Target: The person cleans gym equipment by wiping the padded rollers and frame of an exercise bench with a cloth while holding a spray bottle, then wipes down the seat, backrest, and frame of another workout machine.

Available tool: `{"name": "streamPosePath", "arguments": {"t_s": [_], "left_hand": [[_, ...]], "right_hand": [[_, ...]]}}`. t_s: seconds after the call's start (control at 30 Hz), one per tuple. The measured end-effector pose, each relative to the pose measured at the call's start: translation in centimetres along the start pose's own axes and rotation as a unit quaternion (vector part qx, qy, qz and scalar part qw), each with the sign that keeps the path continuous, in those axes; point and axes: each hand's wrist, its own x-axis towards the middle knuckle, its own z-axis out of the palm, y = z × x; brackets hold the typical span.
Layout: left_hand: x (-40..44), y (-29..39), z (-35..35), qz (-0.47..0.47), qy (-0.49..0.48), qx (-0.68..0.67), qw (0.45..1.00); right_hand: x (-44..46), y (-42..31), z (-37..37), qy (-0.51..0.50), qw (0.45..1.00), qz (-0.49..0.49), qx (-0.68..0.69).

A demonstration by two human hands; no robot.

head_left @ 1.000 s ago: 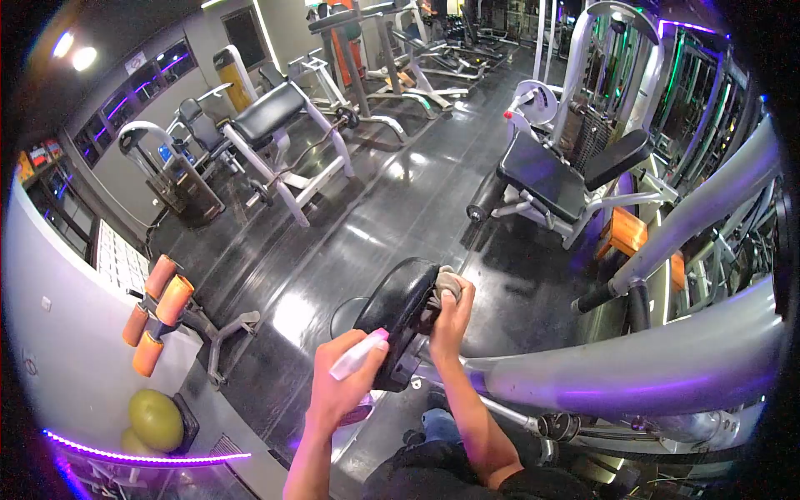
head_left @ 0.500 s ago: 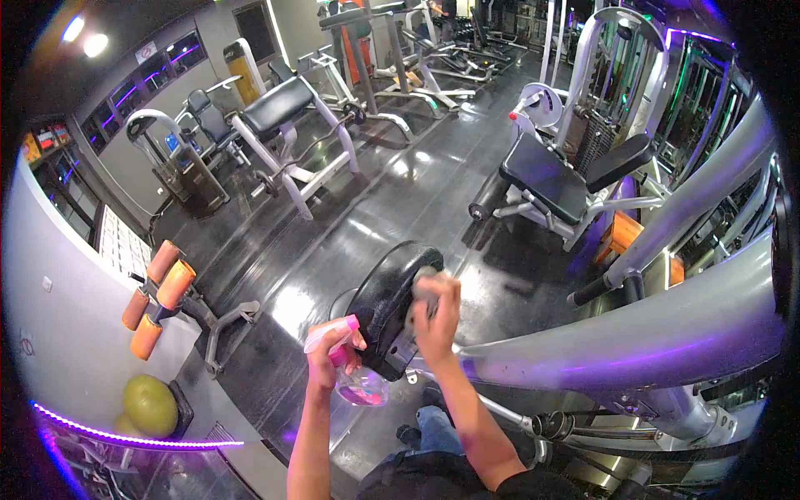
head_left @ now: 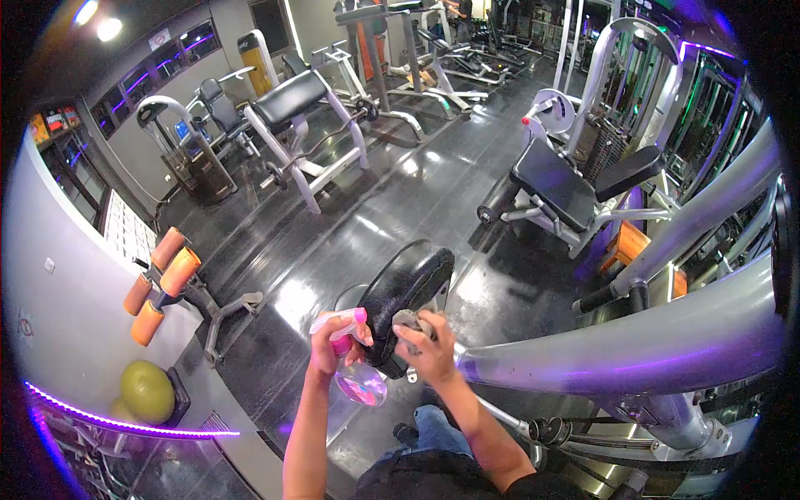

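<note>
My left hand (head_left: 329, 346) is wrapped round the neck of a clear spray bottle (head_left: 362, 385) with a pink and white trigger head. Pinkish liquid or a label shows low in it. In my right hand (head_left: 433, 350) is a crumpled grey cloth (head_left: 408, 323), held against or just over the near right edge of a black padded seat (head_left: 406, 283). Whether the cloth touches the pad I cannot tell. The pad looks shiny and sits right in front of both hands, its lower end partly hidden behind them.
A thick silver machine arm (head_left: 633, 333) crosses to my right. A leg machine bench (head_left: 554, 183) stands ahead right, a preacher curl bench (head_left: 292, 104) with a bar ahead left. Orange foam rollers (head_left: 179, 271) and a green ball (head_left: 148, 392) are at the left.
My right hand and the cloth have moved down along the pad toward me, nearer the spray bottle. The left hand keeps its hold, and the view has shifted slightly.
</note>
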Motion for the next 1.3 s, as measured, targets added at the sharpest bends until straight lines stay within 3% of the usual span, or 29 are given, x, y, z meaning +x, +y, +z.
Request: {"name": "streamPosePath", "arguments": {"t_s": [0.03,0.1,0.3,0.5,0.6,0.73,0.77,0.87,0.9,0.97,1.0,1.07,1.3], "left_hand": [[0.0,-0.1,-0.1,-0.008,0.004,-0.006,1.000],[-0.2,-0.4,-0.3,-0.020,0.011,-0.011,1.000],[0.0,-0.4,-0.5,-0.021,0.006,-0.017,1.000],[-0.2,-0.4,-0.5,-0.003,-0.004,-0.006,1.000],[-0.3,-0.1,-0.5,-0.006,-0.015,-0.016,1.000],[-0.5,-0.2,-0.3,0.012,-0.007,-0.006,1.000],[-0.6,-0.2,-0.3,0.019,-0.009,-0.002,1.000],[-0.5,-0.2,-0.2,0.026,-0.010,0.003,1.000],[-0.6,-0.2,-0.1,0.029,-0.009,0.003,1.000],[-0.5,-0.1,0.0,0.027,-0.010,0.006,1.000],[-0.5,0.0,-0.1,0.027,-0.009,0.008,1.000],[-0.3,-0.3,-0.4,0.027,-0.011,0.005,1.000],[-0.3,0.2,-0.1,0.024,-0.030,-0.016,0.999]], "right_hand": [[1.3,0.4,-0.5,-0.017,0.999,-0.037,-0.008],[3.9,0.6,-0.7,0.051,0.994,0.092,-0.035],[4.2,-0.6,0.8,0.109,0.981,0.157,-0.021],[-3.2,-2.6,2.5,0.039,0.996,0.082,-0.021],[-3.9,-1.4,1.9,0.008,0.998,-0.068,-0.015],[-3.0,2.0,1.3,-0.032,0.989,-0.147,-0.007],[-2.0,3.1,1.6,0.008,0.988,-0.150,0.018],[0.3,4.0,2.2,0.120,0.989,0.071,-0.055],[1.1,4.6,2.6,0.119,0.989,0.072,-0.056],[2.3,5.7,3.4,0.218,0.954,0.206,0.022],[2.8,5.3,3.6,0.219,0.953,0.208,0.022],[3.9,3.5,3.6,0.247,0.898,0.355,0.085],[-2.7,-4.4,4.6,0.143,0.932,0.328,0.052]]}}
